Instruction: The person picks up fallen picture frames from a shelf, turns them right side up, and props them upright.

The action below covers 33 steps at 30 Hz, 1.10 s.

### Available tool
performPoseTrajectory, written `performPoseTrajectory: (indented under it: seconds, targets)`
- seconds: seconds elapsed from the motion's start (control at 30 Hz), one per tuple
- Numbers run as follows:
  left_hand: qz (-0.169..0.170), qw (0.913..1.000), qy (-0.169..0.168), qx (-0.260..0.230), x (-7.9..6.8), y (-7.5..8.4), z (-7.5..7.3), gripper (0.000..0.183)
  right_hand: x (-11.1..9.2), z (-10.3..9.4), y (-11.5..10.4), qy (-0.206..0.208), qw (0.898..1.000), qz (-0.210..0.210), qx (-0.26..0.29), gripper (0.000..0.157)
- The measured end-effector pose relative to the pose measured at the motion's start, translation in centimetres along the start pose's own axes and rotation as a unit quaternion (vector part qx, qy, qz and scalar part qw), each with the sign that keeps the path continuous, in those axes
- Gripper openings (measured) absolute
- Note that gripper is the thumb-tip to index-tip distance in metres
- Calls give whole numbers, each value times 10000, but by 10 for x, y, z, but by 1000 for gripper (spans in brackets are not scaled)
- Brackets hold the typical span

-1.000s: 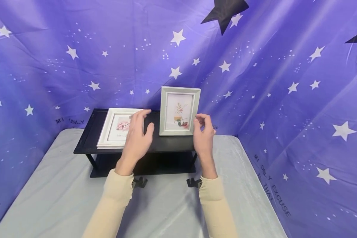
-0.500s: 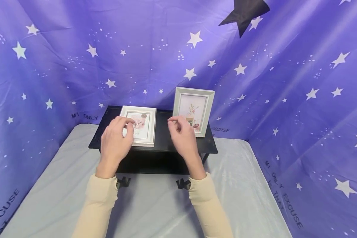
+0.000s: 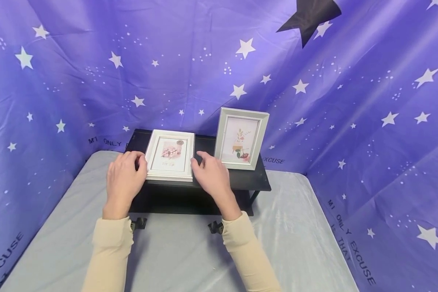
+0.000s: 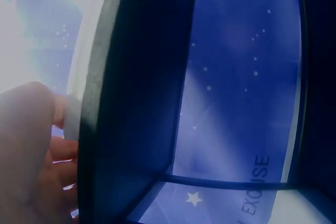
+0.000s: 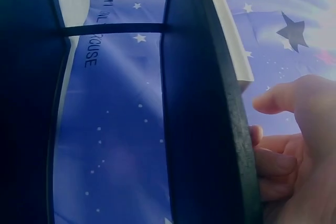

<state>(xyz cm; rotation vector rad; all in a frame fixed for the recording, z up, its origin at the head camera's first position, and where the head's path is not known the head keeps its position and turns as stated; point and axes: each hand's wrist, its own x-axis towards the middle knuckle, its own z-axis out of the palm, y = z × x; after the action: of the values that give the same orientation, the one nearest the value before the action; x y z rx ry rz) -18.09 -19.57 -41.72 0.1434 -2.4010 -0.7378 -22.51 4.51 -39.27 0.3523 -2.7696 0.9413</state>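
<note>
A white picture frame (image 3: pixel 171 156) with a pink flower print lies face up on a small black two-tier shelf (image 3: pixel 204 142). My left hand (image 3: pixel 124 178) is at its left edge, fingers bent; in the left wrist view the fingertips (image 4: pixel 65 148) seem to touch that edge. At the frame's right edge is my right hand (image 3: pixel 213 174), its thumb close to the near corner. The right wrist view shows the thumb (image 5: pixel 270 100) slightly apart from the white frame (image 5: pixel 236 40). A pale green picture frame (image 3: pixel 242 138) with a plant print stands upright to the right.
The shelf stands on a bed-like surface covered in grey cloth (image 3: pixel 277 243). Behind and at both sides hangs a purple star-patterned curtain (image 3: pixel 190 73). The shelf's lower tier (image 3: pixel 179 202) lies under the frames.
My right hand has left the upright green frame and moved left to the white frame's right edge. My left hand has moved from over the white frame to its left edge. The view has shifted.
</note>
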Motion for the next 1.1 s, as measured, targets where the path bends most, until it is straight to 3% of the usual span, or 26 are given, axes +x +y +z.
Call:
performPoseTrajectory:
  seconds: [0.27,0.57,0.9,1.1]
  targets:
    - [126,9994,-197,259,-1,-5,-1,42,0,3,-8,-271,9996,-14,-85,48]
    - [234,9964,-766,272,0,-4,-5,46,6,4,-2,-451,9986,1,-259,48]
    - [247,9915,-1275,-27,2,-12,-10,49,9,4,4,-688,9971,-302,-82,45]
    - [369,9850,-1663,-275,2,-20,-15,54,9,1,7,-934,9950,-254,245,46]
